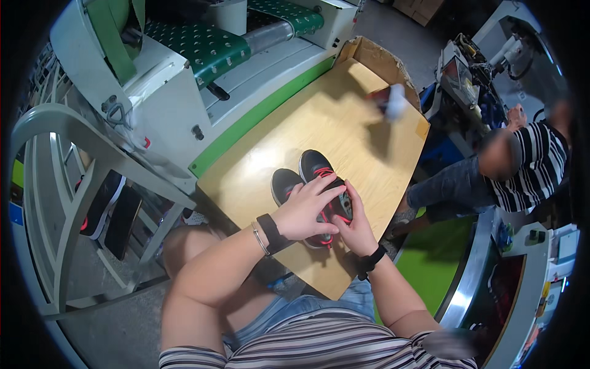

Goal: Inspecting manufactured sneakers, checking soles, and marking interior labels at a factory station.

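Two black sneakers with red laces lie side by side on the wooden tabletop point(246, 154), toes pointing away from me. My left hand point(306, 212) reaches over the right-hand sneaker point(314, 162), its fingers spread across the laces and its thumb near the shoe's opening. From the other side, my right hand point(356, 226) grips the same sneaker, with thumb and fingers along its edge. Partly covered by my left hand, the left-hand sneaker point(284, 183) rests close against it. Dark bands circle both wrists, and a metal bracelet is on the left.
A blurred white and dark red object point(393, 103) is above the table's far right part. Cardboard point(376, 60) edges the far end. Beyond stands a machine with a green belt point(224, 52); a rack point(92, 166) with shoes is left. A co-worker in stripes point(528, 160) is at right.
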